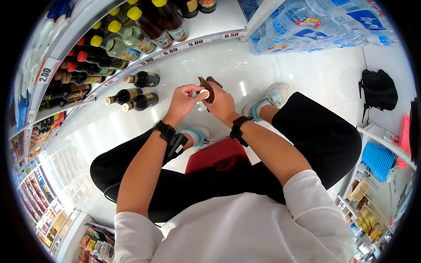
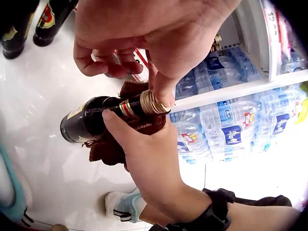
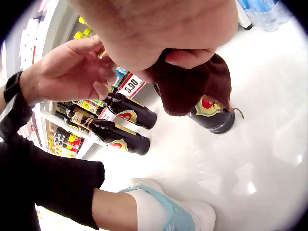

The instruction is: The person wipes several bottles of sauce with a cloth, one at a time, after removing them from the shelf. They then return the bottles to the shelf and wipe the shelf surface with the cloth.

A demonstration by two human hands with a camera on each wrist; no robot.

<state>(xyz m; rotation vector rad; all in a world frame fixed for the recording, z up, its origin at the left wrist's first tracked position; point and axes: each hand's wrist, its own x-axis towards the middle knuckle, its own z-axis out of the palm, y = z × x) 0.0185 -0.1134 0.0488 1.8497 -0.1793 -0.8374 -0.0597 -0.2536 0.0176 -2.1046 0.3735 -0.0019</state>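
Observation:
My right hand (image 2: 149,149) grips a dark glass bottle (image 2: 79,122) round its shoulder and neck, with a brown cloth (image 3: 185,89) between palm and glass. The bottle has a gold cap (image 2: 153,102), its top showing as a pale disc in the head view. At this cap my left hand (image 1: 180,103) pinches with thumb and forefinger, the other fingers loosely curled off the glass. The bottle's label (image 3: 208,107) is partly covered by the cloth. Several similar dark bottles (image 1: 140,101) stand on the floor just left of my hands.
A shelf (image 1: 193,43) with price tags and many sauce bottles runs along the left and front. Packs of water bottles (image 1: 307,26) stand at front right. A red stool (image 1: 219,155) is between my legs. A black bag (image 1: 379,90) lies to the right.

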